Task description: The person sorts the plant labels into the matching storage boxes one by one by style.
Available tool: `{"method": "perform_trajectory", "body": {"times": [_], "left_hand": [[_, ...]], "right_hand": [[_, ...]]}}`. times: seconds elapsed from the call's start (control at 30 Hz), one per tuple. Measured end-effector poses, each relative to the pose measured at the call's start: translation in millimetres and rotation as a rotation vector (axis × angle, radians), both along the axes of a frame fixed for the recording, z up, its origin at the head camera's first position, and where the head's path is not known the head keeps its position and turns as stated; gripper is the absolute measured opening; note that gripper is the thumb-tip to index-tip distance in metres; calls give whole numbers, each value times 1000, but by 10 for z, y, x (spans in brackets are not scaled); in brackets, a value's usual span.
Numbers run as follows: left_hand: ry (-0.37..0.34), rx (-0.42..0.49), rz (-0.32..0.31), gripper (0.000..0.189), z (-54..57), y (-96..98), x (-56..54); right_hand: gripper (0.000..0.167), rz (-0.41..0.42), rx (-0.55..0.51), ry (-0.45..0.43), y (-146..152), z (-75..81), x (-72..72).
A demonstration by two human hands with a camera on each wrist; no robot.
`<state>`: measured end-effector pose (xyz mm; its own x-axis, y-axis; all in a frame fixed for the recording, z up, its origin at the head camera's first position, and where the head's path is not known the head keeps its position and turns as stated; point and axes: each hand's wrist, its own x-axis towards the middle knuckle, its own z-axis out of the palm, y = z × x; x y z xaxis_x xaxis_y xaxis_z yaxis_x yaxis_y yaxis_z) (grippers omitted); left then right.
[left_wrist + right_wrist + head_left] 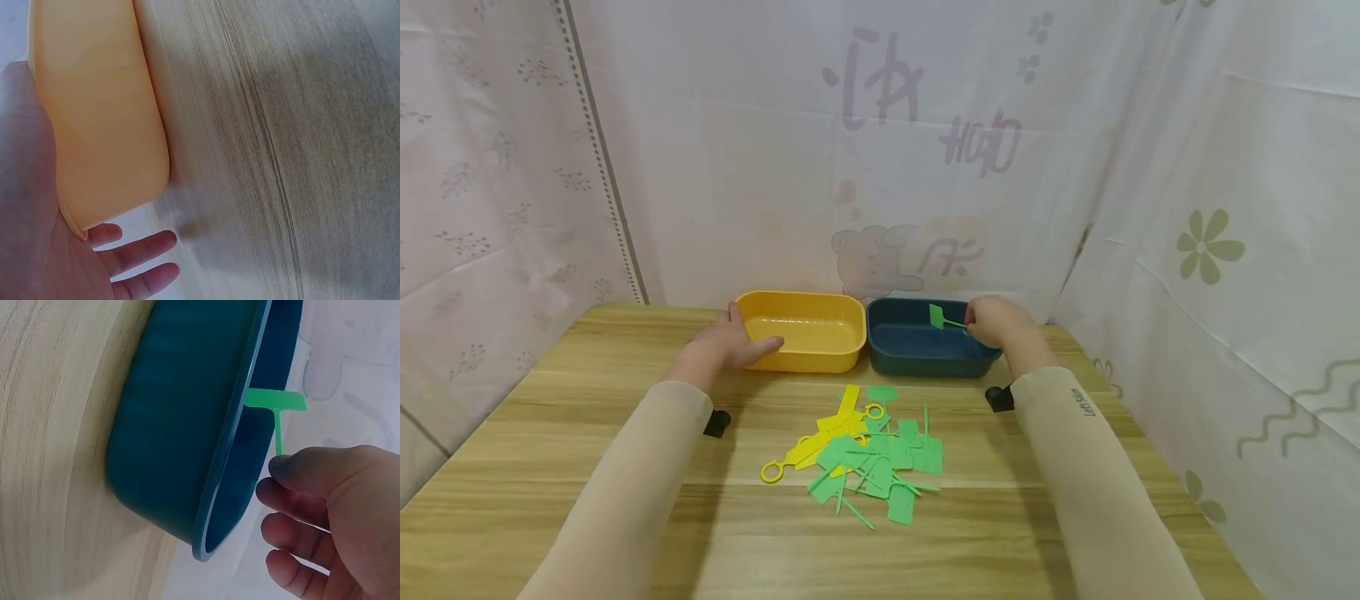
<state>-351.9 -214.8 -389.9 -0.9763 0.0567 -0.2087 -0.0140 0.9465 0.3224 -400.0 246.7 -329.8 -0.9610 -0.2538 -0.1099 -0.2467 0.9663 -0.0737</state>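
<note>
Beige sleeves (pixel 625 467), near; right fingers (pixel 290 495) pinch a green plant tag (pixel 937 317) by its stem, blade free; loose left fingers (pixel 140 251) seemingly steady the yellow tub (pixel 820 362).

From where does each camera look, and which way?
Head: head-worn, facing forward and down at yellow tub, teal tub, tag pile; sleeves, left-hand grip, right-hand grip show.
Left wrist: wrist-worn, facing the yellow tub's outside; left-hand grip shows.
Right wrist: likewise, facing the teal tub; right-hand grip shows.
Head and right wrist share the green tag.
</note>
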Motion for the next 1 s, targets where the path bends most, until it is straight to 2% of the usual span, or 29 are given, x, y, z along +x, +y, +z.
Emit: {"method": "perform_trajectory", "body": {"times": [0.17,0.4,0.7,1.0], "left_hand": [[-1,-3,4,132,-10,-2,-5],[10,-10,-6,131,37,25,55],[2,-14,-9,131,33,20,36],[-12,8,-4,131,48,23,56]], "right_hand": [[28,7,19,30,20,-16,-15],[27,-10,18,48,61,-28,-40],[29,21,27,63,22,21,30],[32,90,20,85,-208,99,123]]}}
